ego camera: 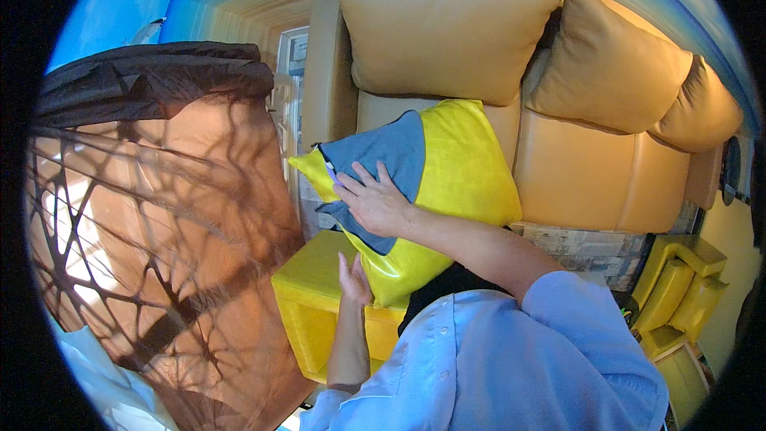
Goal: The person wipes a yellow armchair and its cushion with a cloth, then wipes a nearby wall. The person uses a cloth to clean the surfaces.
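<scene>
A plump yellow cushion (473,173) with a grey fabric panel (383,149) is tilted in front of my torso. My right hand (374,200) lies flat on the grey fabric with its fingers spread. By its fingertips, a small white and purple strip (333,173) shows along the dark edge of an opening in the cover. Below, a second grey flap (365,236) hangs at the same side. My left hand (354,280) is upright against the cushion's lower left edge, palm towards it and fingers loosely apart. The cushion's underside is hidden.
Behind the cushion stands a tan sofa (598,173) with large tan cushions (443,24). A yellow box-shaped seat (305,287) is under my left hand. Brown sheeting (239,191) with web-like shadows fills the left. Yellow padded furniture (676,293) stands at the right.
</scene>
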Available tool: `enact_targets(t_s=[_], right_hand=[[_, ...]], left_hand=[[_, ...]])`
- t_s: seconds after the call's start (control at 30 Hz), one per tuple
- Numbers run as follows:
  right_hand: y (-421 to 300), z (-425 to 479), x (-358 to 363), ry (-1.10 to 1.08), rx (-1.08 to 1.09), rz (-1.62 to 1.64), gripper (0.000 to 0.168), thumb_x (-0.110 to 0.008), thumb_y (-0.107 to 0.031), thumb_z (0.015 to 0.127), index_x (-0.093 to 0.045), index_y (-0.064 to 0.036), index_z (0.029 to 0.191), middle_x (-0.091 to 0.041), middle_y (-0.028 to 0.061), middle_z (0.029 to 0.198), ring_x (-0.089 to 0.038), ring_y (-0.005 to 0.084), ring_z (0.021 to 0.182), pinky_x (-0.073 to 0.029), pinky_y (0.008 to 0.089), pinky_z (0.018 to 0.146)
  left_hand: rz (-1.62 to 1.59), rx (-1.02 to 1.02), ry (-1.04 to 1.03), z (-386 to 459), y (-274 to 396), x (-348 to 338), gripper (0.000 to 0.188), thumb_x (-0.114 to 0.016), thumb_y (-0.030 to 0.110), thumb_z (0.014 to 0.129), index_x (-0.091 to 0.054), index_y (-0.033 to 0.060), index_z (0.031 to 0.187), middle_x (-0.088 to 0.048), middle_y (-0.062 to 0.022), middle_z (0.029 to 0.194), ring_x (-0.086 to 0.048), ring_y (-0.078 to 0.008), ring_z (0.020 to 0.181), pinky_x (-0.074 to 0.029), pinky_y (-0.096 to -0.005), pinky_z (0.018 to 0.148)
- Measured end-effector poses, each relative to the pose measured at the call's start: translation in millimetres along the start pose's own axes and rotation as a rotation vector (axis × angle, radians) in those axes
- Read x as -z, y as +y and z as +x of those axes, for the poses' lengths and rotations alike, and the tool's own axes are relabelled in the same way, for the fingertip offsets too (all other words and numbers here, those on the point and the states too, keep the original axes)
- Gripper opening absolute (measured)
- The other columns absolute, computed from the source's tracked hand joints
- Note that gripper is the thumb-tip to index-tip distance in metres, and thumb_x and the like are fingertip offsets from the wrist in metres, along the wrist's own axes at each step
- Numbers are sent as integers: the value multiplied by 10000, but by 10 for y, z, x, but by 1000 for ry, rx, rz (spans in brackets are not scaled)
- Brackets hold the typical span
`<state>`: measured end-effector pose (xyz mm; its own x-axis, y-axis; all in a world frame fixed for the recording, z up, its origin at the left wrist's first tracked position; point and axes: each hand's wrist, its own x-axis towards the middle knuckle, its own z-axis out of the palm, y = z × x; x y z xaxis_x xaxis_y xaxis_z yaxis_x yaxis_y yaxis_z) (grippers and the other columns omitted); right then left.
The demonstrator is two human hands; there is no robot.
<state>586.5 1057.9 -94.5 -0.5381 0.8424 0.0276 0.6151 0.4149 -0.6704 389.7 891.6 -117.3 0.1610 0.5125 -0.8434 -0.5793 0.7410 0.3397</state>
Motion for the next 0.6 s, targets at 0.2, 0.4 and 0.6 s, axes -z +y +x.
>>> enact_targets(t_s=[0.2, 0.4, 0.6], right_hand=[[-25, -378, 93, 12, 72, -23, 537, -638, -174, 870, -503, -50, 1375, -447, 151, 1459, -384, 409, 1376, -301, 654, 1075], [-129, -1116, 96, 50, 170, 23, 446, -587, -158, 859, -585, -32, 1287, -503, 134, 1418, -413, 384, 1363, -307, 595, 1113], [-160, -1740, -21, -72, 426, 73, 352, -583, -181, 846, -669, -71, 1169, -574, 100, 1337, -417, 355, 1374, -277, 574, 1153]], left_hand=[[297, -206, 90, 100, -341, -28, 229, -560, 150, 997, -631, 7, 1162, -690, -82, 1103, -663, -187, 952, -531, -333, 845], [175, -279, 368, 267, -541, -130, 158, -546, 110, 989, -660, 24, 1055, -698, -67, 984, -663, -172, 814, -554, -326, 724], [30, -246, 245, 304, -586, -115, 254, -501, 183, 1006, -638, 26, 1149, -683, -105, 1077, -670, -219, 910, -564, -373, 813]])
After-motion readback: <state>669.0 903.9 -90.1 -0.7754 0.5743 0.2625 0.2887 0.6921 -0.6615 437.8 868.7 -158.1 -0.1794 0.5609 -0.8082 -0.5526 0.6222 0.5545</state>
